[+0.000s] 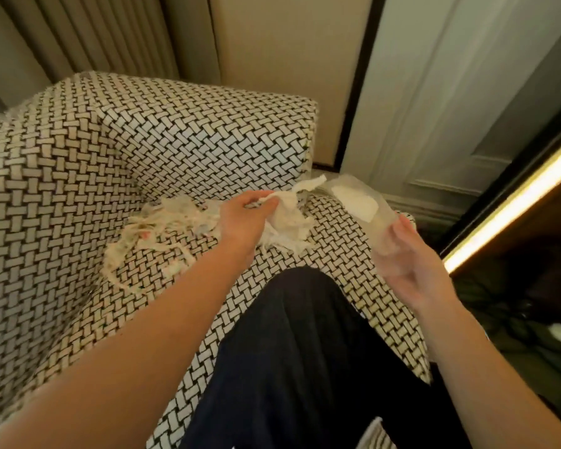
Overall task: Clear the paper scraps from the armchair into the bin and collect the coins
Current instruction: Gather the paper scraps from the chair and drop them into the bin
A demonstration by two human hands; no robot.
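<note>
A heap of shredded paper scraps (pixel 156 234) lies on the seat of the armchair (pixel 78 163), which is covered in black-and-white woven fabric. My left hand (pixel 246 218) grips a crumpled bunch of white scraps (pixel 289 215) just above the seat. To the right, my right hand (pixel 408 264) holds a translucent plastic cup or bag (pixel 363 209) with something white inside, its mouth tilted toward the bunch. I see no coins and no bin.
My dark-trousered leg (pixel 298 351) rests on the seat's front edge. Curtains (pixel 94 37) hang behind the chair. A white panelled door (pixel 450 108) and a dark cabinet with a lit strip (pixel 512 205) stand to the right.
</note>
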